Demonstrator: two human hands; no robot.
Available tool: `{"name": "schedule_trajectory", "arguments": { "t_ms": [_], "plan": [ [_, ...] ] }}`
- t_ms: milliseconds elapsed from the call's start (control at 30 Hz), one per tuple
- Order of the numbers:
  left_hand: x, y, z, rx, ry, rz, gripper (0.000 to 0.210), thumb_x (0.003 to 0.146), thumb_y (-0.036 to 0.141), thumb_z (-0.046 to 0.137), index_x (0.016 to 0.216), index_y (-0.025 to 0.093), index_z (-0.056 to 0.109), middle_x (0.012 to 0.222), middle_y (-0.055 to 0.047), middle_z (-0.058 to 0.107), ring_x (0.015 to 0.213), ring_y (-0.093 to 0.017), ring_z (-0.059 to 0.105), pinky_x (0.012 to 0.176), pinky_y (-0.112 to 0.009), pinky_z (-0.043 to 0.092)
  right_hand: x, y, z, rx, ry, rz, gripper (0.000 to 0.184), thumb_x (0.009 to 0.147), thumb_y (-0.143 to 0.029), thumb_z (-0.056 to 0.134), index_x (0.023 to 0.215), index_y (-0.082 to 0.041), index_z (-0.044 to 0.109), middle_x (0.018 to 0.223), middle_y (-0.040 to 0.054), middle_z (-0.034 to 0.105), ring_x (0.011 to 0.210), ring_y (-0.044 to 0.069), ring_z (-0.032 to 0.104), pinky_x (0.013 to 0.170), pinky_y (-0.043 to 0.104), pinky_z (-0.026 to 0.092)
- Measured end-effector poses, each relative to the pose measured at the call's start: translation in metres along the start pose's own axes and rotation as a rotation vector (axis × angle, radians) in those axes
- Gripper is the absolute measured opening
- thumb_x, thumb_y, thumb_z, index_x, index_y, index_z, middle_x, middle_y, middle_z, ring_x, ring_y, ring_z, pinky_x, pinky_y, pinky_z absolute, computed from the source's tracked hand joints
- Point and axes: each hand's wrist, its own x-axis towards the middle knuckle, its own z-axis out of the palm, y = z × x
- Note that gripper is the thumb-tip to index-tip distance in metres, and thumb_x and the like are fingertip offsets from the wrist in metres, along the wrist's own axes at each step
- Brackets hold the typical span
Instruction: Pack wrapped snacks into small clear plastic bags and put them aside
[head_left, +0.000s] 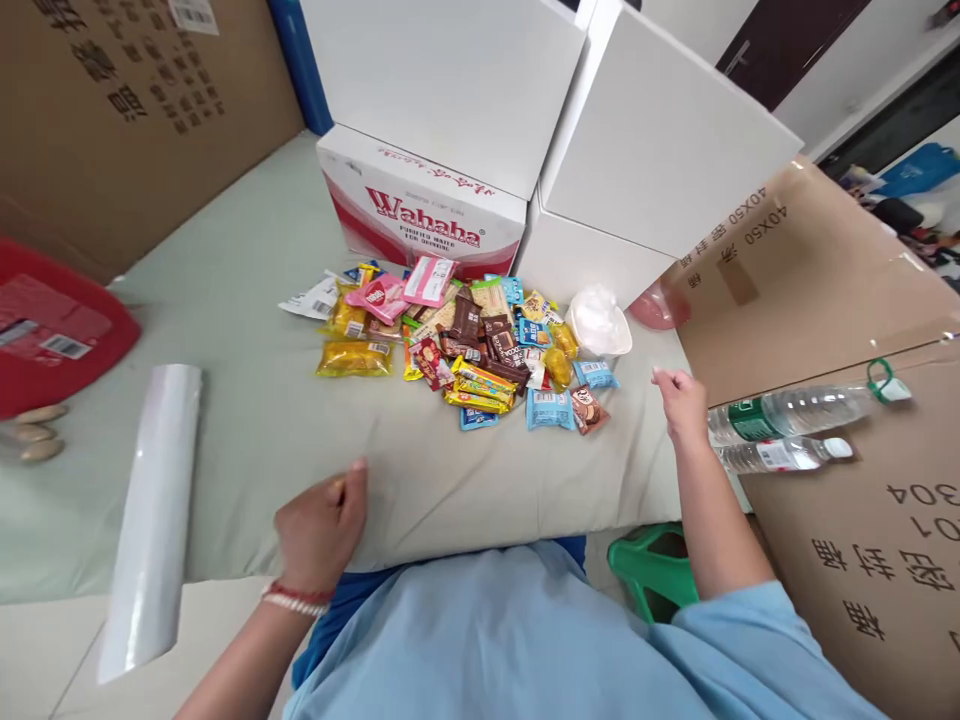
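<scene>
My left hand [321, 525] is curled into a loose fist with the thumb on top, over the front of the cloth-covered table [247, 440]. Nothing shows in it. My right hand [681, 402] is closed too, held near the table's right side, and no object shows in its fingers. Between and beyond the hands lies a pile of wrapped snacks [466, 322]. It includes pink packets [429, 281], yellow wrapped bars [480, 388], a light blue packet [550, 409] and a brown packet [589, 410]. A white bowl [619, 340] holding crumpled white plastic stands right of the pile.
Behind the pile stand a Wahaha carton [427, 215] and white boxes [667, 140]. A white roll [154, 500] overhangs the front edge at left, near a red container [60, 330]. Plastic bottles [795, 412] lie at right by cardboard [847, 540]. A green stool [649, 570] stands below.
</scene>
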Motion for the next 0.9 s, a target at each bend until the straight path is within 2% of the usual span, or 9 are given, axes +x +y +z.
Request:
{"name": "schedule_trajectory", "arguments": {
  "t_ms": [67,133,233,333,500,633,700,800,900],
  "plan": [
    [-0.024,-0.015,-0.003,0.032,-0.005,0.052,0.059,0.099,0.042,0.047,0.046,0.021,0.032,0.043,0.0,0.036,0.045,-0.014,0.036,0.054,-0.031,0.019,0.035,-0.018,0.012,-0.056,-0.015,-0.053,0.042,0.093,-0.053,0.06,0.082,-0.015,0.073,0.07,0.0038,0.065,0.069,0.018,0.057,0.068,0.03,0.046],
    [-0.038,-0.026,0.001,0.059,-0.012,0.217,0.057,0.099,0.04,0.05,0.046,0.021,0.038,0.045,0.0,0.043,0.048,-0.015,0.043,0.055,-0.03,0.024,0.066,-0.039,0.029,-0.155,-0.1,-0.15,0.032,0.093,-0.041,0.059,0.091,-0.014,0.076,0.085,0.008,0.072,0.077,0.02,0.061,0.076,0.031,0.049],
    [-0.043,-0.031,0.01,0.158,0.11,0.452,0.049,0.097,0.033,0.058,0.05,0.021,0.048,0.049,0.0,0.05,0.054,-0.016,0.049,0.059,-0.03,0.031,0.098,-0.064,0.058,-0.268,-0.22,-0.253,0.026,0.085,-0.023,0.062,0.104,-0.016,0.079,0.11,0.0114,0.074,0.092,0.023,0.064,0.087,0.034,0.05],
    [-0.042,-0.03,0.016,0.279,0.265,0.551,0.044,0.094,0.027,0.065,0.053,0.022,0.049,0.05,0.001,0.049,0.055,-0.017,0.048,0.06,-0.031,0.032,0.113,-0.075,0.079,-0.301,-0.268,-0.247,0.027,0.076,-0.012,0.065,0.097,-0.018,0.081,0.109,0.0103,0.074,0.094,0.023,0.064,0.088,0.033,0.049],
    [-0.045,-0.032,0.015,0.286,0.239,0.58,0.043,0.094,0.027,0.066,0.056,0.023,0.047,0.053,0.002,0.047,0.058,-0.018,0.048,0.061,-0.032,0.034,0.113,-0.083,0.073,-0.31,-0.167,-0.252,0.024,0.084,-0.018,0.056,0.094,-0.016,0.078,0.115,0.0134,0.071,0.1,0.023,0.062,0.095,0.035,0.048],
    [-0.045,-0.033,0.011,0.086,0.202,0.416,0.042,0.097,0.027,0.061,0.058,0.023,0.046,0.053,0.002,0.047,0.056,-0.016,0.048,0.06,-0.032,0.034,0.097,-0.092,0.04,0.077,0.005,-0.19,0.023,0.084,-0.029,0.061,0.098,-0.017,0.074,0.101,0.0091,0.07,0.079,0.018,0.06,0.075,0.032,0.052],
    [-0.042,-0.027,0.007,-0.074,0.131,0.255,0.038,0.099,0.03,0.057,0.063,0.022,0.051,0.058,0.001,0.052,0.059,-0.016,0.051,0.06,-0.031,0.036,0.076,-0.1,0.026,0.402,0.022,-0.075,0.024,0.077,-0.035,0.071,0.095,-0.019,0.071,0.082,0.0028,0.067,0.062,0.013,0.051,0.057,0.026,0.043],
    [-0.036,-0.006,0.003,-0.337,-0.095,0.034,0.026,0.099,0.04,0.055,0.083,0.022,0.065,0.073,-0.001,0.063,0.068,-0.018,0.059,0.067,-0.032,0.044,0.021,-0.117,0.02,0.729,-0.064,0.083,0.034,0.065,-0.038,0.084,0.089,-0.022,0.067,0.066,-0.0051,0.057,0.049,0.007,0.034,0.046,0.022,0.025],
    [-0.033,0.032,0.01,-0.732,-0.334,-0.169,0.038,0.092,0.054,0.064,0.115,0.024,0.064,0.104,-0.007,0.07,0.092,-0.023,0.068,0.076,-0.034,0.054,-0.056,-0.135,0.038,0.783,-0.271,0.177,0.032,0.065,-0.04,0.088,0.083,-0.022,0.068,0.057,-0.0078,0.049,0.047,0.006,0.03,0.045,0.022,0.023]
  ]
}}
